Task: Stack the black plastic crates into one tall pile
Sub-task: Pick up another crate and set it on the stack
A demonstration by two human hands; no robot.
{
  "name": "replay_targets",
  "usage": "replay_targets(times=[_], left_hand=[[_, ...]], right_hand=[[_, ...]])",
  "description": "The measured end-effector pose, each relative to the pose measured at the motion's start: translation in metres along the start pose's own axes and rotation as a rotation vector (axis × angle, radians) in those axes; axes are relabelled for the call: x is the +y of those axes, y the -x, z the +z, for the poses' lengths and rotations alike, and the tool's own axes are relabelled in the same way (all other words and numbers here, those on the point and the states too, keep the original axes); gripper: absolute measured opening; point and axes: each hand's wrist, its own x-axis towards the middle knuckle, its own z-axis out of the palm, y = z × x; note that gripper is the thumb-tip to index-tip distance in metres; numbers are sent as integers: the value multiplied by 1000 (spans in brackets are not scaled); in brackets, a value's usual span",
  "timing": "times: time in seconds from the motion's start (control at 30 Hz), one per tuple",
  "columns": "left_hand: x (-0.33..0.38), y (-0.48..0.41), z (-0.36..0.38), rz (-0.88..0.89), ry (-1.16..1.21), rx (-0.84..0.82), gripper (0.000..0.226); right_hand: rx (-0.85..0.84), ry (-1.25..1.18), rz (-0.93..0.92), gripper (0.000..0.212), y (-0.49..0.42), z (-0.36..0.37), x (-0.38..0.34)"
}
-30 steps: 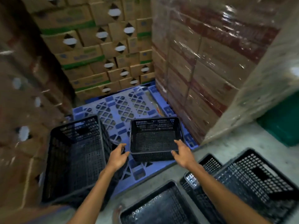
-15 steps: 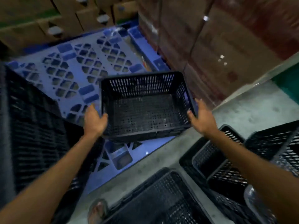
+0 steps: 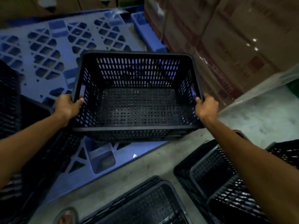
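A: Starting at the near edge, there's a foot in a sandal (image 3: 67,215) on the floor (image 3: 145,167), a crate (image 3: 145,206) right beside it, and more nested crates (image 3: 215,172) off to the right.

B: And just past those, the one that matters. The held crate (image 3: 136,94) sits between both arms, its base over the near edge of the blue pallet (image 3: 53,50). I can't tell whether it's resting there or just lifted.

A: Grip check. Left hand (image 3: 68,106) is wrapped over the left rim, thumb inside the wall. Right hand (image 3: 206,105) is clamped on the right rim the same way. Both are closed on that crate.

B: Good spot to take it. The rolled rim looks like the stiffest part. Those slotted walls and perforated floor would likely flex if you squeezed lower down.

A: It's empty too, so I'd call it light but bulky. Two hands are for control more than for weight.

B: Smooth plastic could slip, though hooked fingers under the rim should hold.

A: Off to the left, a dark stack (image 3: 9,101) runs out of view, probably where the pile grows.

B: And at the back, wrapped cartons (image 3: 226,38) stand close on the right. Watch that corner on the swing.
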Motion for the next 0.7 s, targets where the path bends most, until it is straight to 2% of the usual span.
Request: replay_targets(times=[0.2, 0.4, 0.53, 0.7], left_hand=[[48, 63, -53, 40, 48, 44, 33], [127, 195, -152, 79, 23, 131, 33], [150, 277, -227, 43, 99, 201, 37], [160, 386, -305, -1, -27, 348, 38]], right_hand=[[85, -78, -68, 27, 43, -104, -9], [50, -108, -163, 35, 100, -248, -31], [72, -143, -278, 29, 140, -333, -52], [34, -228, -359, 32, 200, -397, -70]])
